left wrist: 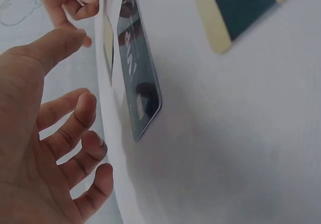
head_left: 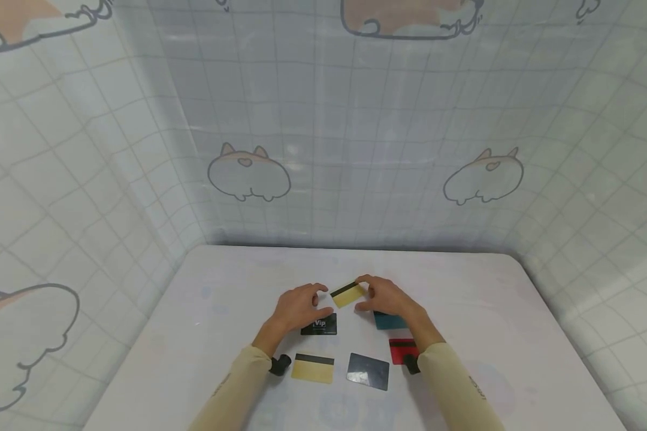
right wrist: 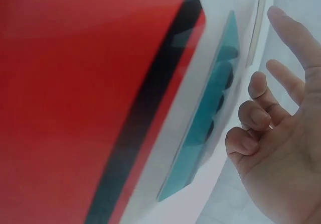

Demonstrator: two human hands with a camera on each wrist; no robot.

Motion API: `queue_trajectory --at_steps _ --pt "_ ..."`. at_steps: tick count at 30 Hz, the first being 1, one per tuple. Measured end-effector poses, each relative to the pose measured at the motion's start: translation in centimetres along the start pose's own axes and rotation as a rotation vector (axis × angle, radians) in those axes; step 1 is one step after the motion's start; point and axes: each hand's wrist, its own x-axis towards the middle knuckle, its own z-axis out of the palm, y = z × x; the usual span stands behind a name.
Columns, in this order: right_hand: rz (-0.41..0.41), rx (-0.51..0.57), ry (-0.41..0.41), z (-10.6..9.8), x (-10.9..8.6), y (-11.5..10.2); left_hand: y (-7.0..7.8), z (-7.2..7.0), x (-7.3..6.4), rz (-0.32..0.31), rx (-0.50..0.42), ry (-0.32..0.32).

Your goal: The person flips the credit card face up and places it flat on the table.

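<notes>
1. Head view: two pale sleeves (head_left: 232, 389) reach forward over a white desk (head_left: 490, 305), a dark wrist device (head_left: 281, 364) showing beside the left cuff.
2. Nearest on the surface, a gold card with a dark stripe (head_left: 313, 372) lies by the left wrist; just to its right sits a glossy dark grey card (head_left: 368, 372), turned at a slight angle.
3. Slightly farther off, a red card (head_left: 400, 354) with a black stripe is partly covered by the right forearm; it fills much of the right wrist view.
4. Beyond these, a black "Vip" card (head_left: 319, 325) lies near the left thumb, and a teal card (head_left: 390, 322) is partly hidden by the right hand.
5. The left hand (head_left: 296, 307) has its grip apart, thumb well away from loosely bent fingers, holding nothing.
6. Opposite, the right hand (head_left: 386, 297) also has its grip apart, index finger at the far card's corner; contact cannot be told.
7. Farthest of the cards, a second gold card (head_left: 349, 294) sits slanted between the two hands, its dark stripe along the far edge.
8. Behind the desk hangs a gridded white backdrop (head_left: 366, 120) printed with cartoon animals (head_left: 250, 175).
</notes>
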Motion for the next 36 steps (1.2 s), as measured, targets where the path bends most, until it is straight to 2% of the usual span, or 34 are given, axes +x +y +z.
queue_trajectory --at_steps 5,13,19,25,36 --pt "0.006 0.019 0.002 -0.4 0.4 0.1 0.1 0.6 0.7 -0.023 0.014 0.012" --pt "0.008 -0.01 0.01 -1.1 1.2 0.7 0.6 1.1 2.1 -0.042 0.037 0.02" --pt "0.021 -0.001 0.001 -1.5 1.7 0.8 0.8 1.5 2.8 -0.046 0.064 0.03" --pt "0.029 0.0 -0.028 -1.8 2.3 1.0 1.1 1.9 3.3 -0.077 0.075 0.021" --pt "-0.006 -0.016 -0.061 -1.8 3.1 1.4 1.2 2.4 4.0 -0.061 0.106 0.063"
